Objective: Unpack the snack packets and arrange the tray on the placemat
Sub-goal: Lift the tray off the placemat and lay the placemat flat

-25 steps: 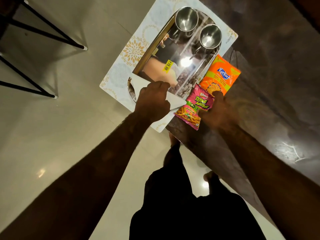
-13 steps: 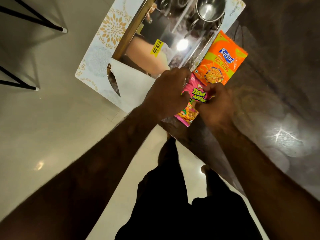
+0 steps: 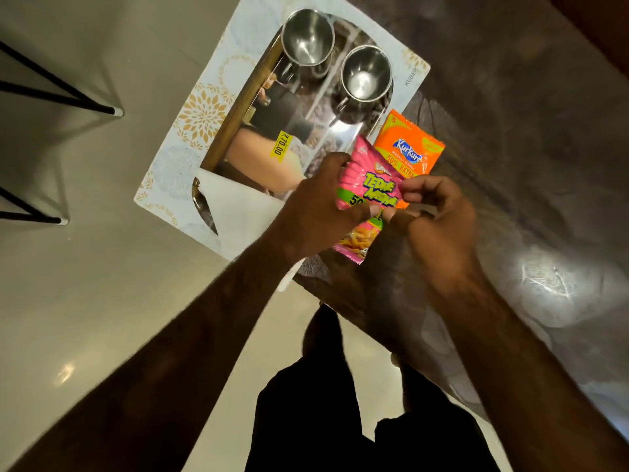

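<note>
Both hands pinch the pink foil snack packet (image 3: pixel 366 190) with green lettering, the left hand (image 3: pixel 318 211) closed along its left edge and the right hand (image 3: pixel 439 219) nipping its right edge between thumb and fingers, so it is held up just over the near edge of the dark marbled tabletop (image 3: pixel 527 199). Just behind it lies an orange foil snack packet (image 3: pixel 410 149), flat on the table and touching the edge of the shiny oval steel tray (image 3: pixel 306 131). That tray sits on a pale rectangular placemat (image 3: pixel 204 110) with gold flower prints, carrying two steel cups (image 3: pixel 308 39) and a folded white paper napkin (image 3: pixel 235 206) at its near end.
</note>
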`<state>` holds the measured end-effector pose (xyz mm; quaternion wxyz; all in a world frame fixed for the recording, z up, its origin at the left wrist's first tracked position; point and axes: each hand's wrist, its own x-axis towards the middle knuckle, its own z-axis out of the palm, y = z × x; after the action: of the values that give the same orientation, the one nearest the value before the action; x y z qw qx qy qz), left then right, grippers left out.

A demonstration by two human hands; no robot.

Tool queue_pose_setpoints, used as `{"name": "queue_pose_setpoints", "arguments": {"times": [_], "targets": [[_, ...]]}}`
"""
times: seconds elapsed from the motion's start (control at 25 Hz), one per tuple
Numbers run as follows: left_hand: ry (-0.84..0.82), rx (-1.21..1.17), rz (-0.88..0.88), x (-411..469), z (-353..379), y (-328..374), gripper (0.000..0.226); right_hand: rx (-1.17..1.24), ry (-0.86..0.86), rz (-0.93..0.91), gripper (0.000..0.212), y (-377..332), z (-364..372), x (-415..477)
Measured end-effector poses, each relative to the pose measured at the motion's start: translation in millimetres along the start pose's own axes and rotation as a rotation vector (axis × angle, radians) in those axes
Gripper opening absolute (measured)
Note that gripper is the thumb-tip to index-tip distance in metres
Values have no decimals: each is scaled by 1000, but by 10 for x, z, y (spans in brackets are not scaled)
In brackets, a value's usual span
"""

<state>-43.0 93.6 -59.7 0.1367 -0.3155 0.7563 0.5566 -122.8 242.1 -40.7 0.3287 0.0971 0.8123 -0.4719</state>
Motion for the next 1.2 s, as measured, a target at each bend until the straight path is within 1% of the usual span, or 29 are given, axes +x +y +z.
{"name": "queue_pose_setpoints", "arguments": {"times": [0.12, 0.24, 0.32, 0.4, 0.48, 0.52, 0.56, 0.64, 0.68, 0.72, 0.8, 0.88, 0.96, 1.08, 1.2], "targets": [[79, -72, -30, 134, -345, -58, 67, 17, -1, 53, 39, 1, -6, 233], [116, -50, -75, 308, -796, -190, 59, -106, 89, 130, 37, 181, -8, 568], [140, 46, -128, 406, -1040, -275, 55, -196, 150, 198, 50, 273, 24, 745], [150, 117, -158, 499, -1189, -343, 54, -208, 127, 239, 70, 314, 116, 853], [163, 186, -145, 577, -1237, -367, 51, -246, 100, 238, 83, 320, 239, 902], [174, 257, -129, 607, -1233, -378, 50, -270, 107, 224, 86, 317, 290, 910], [193, 359, -113, 625, -1212, -387, 51, -273, 120, 207, 85, 310, 333, 910], [263, 551, -91, 625, -1140, -388, 56, -203, 141, 182, 76, 321, 349, 894], [300, 573, -91, 613, -1109, -382, 59, -137, 144, 179, 71, 339, 320, 868], [320, 538, -106, 608, -1093, -384, 62, -57, 133, 188, 64, 340, 272, 820], [289, 361, -158, 594, -1104, -398, 69, 92, 55, 220, 50, 305, 146, 652], [238, 222, -178, 590, -1144, -440, 70, 222, -40, 260, 46, 255, 32, 448], [217, 172, -179, 587, -1178, -465, 68, 298, -116, 307, 47, 210, 12, 268], [197, 65, -185, 574, -1201, -458, 66, 261, -195, 345, 42, 72, 249, 144], [190, -79, -178, 574, -1256, -461, 59, 191, -201, 327, 37, -82, 585, 214]]}}
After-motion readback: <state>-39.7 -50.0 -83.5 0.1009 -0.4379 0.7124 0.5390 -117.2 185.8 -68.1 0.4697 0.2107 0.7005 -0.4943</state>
